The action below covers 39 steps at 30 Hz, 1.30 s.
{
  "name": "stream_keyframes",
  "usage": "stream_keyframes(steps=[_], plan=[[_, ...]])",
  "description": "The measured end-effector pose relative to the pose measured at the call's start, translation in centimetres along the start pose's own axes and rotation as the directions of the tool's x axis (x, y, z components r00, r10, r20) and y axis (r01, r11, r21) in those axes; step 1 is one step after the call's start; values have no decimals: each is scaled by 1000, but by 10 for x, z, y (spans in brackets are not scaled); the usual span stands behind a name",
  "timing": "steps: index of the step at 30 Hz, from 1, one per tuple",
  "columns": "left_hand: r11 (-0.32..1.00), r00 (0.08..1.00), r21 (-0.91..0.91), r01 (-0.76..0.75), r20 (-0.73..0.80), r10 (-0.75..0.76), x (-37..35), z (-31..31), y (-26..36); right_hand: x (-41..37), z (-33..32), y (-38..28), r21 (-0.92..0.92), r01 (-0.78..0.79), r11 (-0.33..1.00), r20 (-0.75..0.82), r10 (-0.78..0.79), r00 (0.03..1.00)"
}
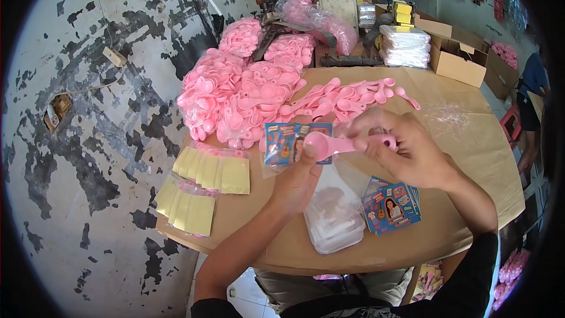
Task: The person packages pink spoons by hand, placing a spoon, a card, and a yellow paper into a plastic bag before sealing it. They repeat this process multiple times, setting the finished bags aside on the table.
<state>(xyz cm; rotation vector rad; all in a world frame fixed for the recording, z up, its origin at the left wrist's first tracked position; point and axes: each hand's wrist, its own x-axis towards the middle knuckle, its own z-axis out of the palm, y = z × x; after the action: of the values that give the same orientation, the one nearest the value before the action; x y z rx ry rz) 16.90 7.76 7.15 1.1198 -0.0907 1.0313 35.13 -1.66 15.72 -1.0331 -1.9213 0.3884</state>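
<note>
My left hand [297,184] pinches a blue printed card [283,143] in a clear bag, held up over the middle of the table. My right hand [406,150] has its fingers closed round the handle of a pink spoon [321,145]. The spoon's bowl lies in front of the card, near my left thumb. Below my hands is a stack of clear plastic bags [335,218]. Right of the bags lies a pile of blue cards [391,207]. Loose pink spoons [347,97] spread out beyond my hands.
Bags full of pink spoons [235,94] are heaped at the back left. Packets with yellow backs [206,171] lie in two rows on the left. Behind stand a metal machine [335,0], wrapped stacks [405,47] and cardboard boxes [459,62]. Another person [532,82] is at the far right.
</note>
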Motion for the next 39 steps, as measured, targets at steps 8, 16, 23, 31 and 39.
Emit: stream_keyframes(steps=[8, 16, 23, 31, 39], plan=[[958, 952, 202, 205, -270, -147, 17, -12, 12, -6, -68, -26, -445, -53, 894, -294, -90, 952], [527, 960, 841, -119, 234, -156, 5, 39, 10, -7, -49, -31, -378, -70, 923, -259, -32, 965], [786, 821, 420, 454, 145, -552, 16, 69, -15, 5, -61, -7, -229, 78, 970, -408, -169, 897], [743, 705, 389, 545, 268, -657, 5, 61, -4, -1, -74, 3, 77, -188, 979, 110, 179, 978], [904, 962, 327, 274, -95, -257, 13, 59, 13, 1, -44, 3, -450, 135, 883, -163, -230, 959]])
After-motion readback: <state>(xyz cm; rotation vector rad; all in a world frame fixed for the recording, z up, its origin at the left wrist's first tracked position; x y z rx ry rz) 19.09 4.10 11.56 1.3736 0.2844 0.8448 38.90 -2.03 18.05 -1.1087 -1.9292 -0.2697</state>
